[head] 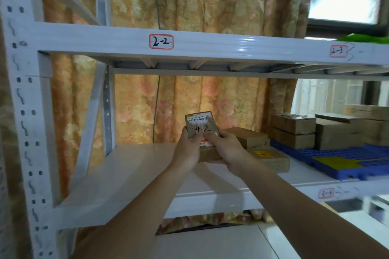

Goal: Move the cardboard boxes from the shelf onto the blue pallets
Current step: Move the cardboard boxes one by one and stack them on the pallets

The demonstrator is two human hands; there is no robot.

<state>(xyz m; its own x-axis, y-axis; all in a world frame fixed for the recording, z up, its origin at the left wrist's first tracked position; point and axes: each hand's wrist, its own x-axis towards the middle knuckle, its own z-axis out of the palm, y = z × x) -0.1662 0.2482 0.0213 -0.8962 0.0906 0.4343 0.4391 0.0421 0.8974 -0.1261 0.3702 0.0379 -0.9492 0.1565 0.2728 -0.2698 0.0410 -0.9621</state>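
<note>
Bare white shelf [130,166] surface runs from the left upright to your hands. Your left hand [186,149] has fingers curled round the left edge of the small box [201,125], thumb on its front. That box is tilted up, barcode label on top, "4-2" handwritten on it. Your right hand [226,150] grips its right side and seems to hold a flat box [208,153] beneath too; blurry there. Just right, two more boxes [271,159] lie on the shelf. Far right, the blue pallet [357,166] carries stacked boxes [293,130] at its back; its front is open.
</note>
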